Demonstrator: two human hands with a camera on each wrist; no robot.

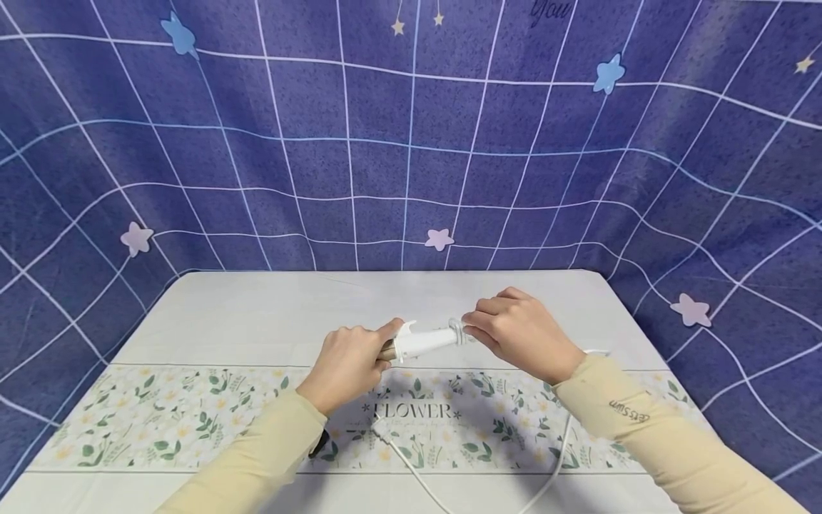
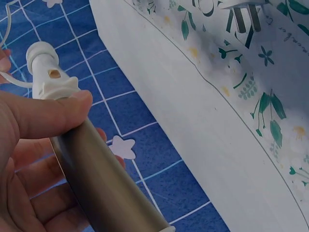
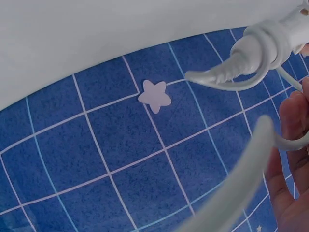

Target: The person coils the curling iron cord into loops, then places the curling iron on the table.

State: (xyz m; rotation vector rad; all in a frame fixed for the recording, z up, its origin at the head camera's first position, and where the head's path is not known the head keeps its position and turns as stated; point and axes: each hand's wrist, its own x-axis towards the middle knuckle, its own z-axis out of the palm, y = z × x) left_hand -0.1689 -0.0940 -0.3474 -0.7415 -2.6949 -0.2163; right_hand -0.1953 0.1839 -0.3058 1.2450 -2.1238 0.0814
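A curling iron with a white handle [image 1: 427, 343] and a bronze barrel [image 2: 108, 179] is held above the table. My left hand [image 1: 349, 360] grips it by the barrel, with the thumb [image 2: 63, 113] lying across the barrel near the white part. White cord [image 3: 273, 46] loops around the handle's far end. By that end, my right hand [image 1: 521, 334] holds the cord, which also runs past its fingers [image 3: 294, 118] in the right wrist view. The cord's plug [image 1: 383, 428] hangs or lies below the hands, over the printed strip; which one, I cannot tell.
A white table [image 1: 257, 307] has a flower-printed strip [image 1: 173, 414] across it. Blue gridded cloth [image 1: 385, 164] with star shapes surrounds the back and sides. A small black object [image 1: 319, 444] shows partly beside the left sleeve. Slack cord [image 1: 559, 464] hangs toward the front.
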